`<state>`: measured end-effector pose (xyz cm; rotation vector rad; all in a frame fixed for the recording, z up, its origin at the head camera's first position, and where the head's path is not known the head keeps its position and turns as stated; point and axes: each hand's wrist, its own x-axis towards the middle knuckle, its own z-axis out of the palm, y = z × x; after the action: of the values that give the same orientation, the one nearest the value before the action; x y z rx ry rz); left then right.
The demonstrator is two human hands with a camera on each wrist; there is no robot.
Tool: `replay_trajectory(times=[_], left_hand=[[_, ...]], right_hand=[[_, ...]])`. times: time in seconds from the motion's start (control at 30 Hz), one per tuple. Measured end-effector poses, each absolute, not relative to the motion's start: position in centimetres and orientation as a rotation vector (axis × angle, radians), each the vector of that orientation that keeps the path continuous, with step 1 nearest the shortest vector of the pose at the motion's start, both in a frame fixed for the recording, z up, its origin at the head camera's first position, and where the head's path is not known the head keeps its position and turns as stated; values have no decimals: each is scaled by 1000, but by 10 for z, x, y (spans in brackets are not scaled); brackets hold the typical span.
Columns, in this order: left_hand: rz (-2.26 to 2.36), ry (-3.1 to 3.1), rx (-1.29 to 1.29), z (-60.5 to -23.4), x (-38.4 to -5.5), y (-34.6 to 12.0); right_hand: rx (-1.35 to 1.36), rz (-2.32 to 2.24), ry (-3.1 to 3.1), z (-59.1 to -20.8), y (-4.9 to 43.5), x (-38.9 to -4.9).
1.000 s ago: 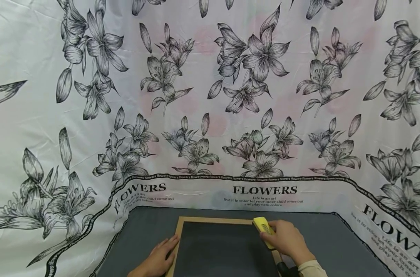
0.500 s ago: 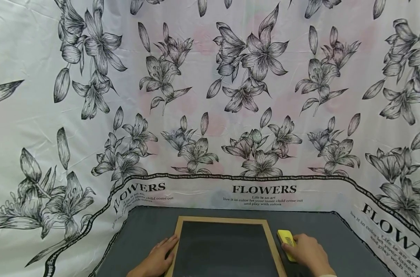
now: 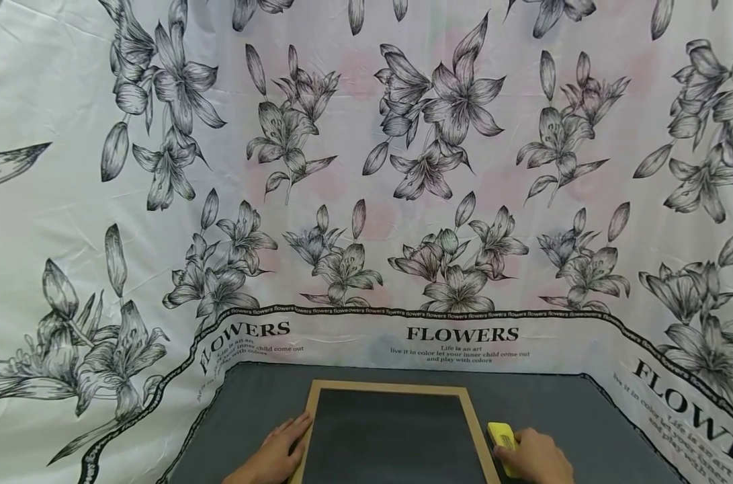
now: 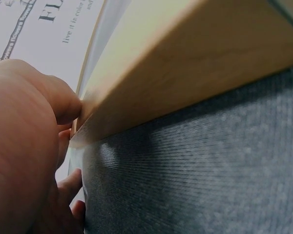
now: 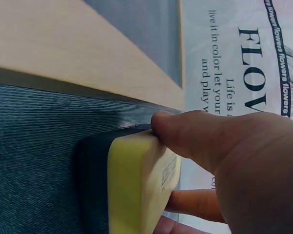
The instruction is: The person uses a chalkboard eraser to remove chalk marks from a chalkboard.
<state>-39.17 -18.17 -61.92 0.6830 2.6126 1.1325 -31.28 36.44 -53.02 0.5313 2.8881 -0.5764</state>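
A small blackboard (image 3: 396, 433) with a light wooden frame (image 3: 390, 386) lies flat in front of me. My left hand (image 3: 274, 450) rests against its left side; in the left wrist view the thumb touches the frame's edge and the other fingers extend beside it. To the right of the board my right hand (image 3: 540, 458) holds a yellow board eraser (image 3: 500, 435) between thumb and fingers. In the right wrist view the eraser (image 5: 129, 183) has a dark felt side facing down at the table cloth, beside the frame, apart from it. Its far side is hidden by the fingers.
Dark grey ribbed cloth (image 3: 559, 400) covers the table around the board. A white curtain (image 3: 348, 269) printed with black lilies and the word FLOWERS hangs behind and along both sides. The near edge of the board is cut off in the head view.
My right hand has carried the eraser from the board's upper right corner off to the right and down toward the table beside the frame. The left hand stays in place.
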Motion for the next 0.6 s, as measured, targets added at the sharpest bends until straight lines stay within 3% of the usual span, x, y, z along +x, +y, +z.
replay_trajectory(times=[0.37, 0.6], left_hand=[[1089, 2685, 706, -599, -374, -176], [996, 2687, 860, -580, -370, -180]], right_hand=[[496, -570, 2904, -534, 363, -314], [464, -546, 2933, -530, 369, -310]])
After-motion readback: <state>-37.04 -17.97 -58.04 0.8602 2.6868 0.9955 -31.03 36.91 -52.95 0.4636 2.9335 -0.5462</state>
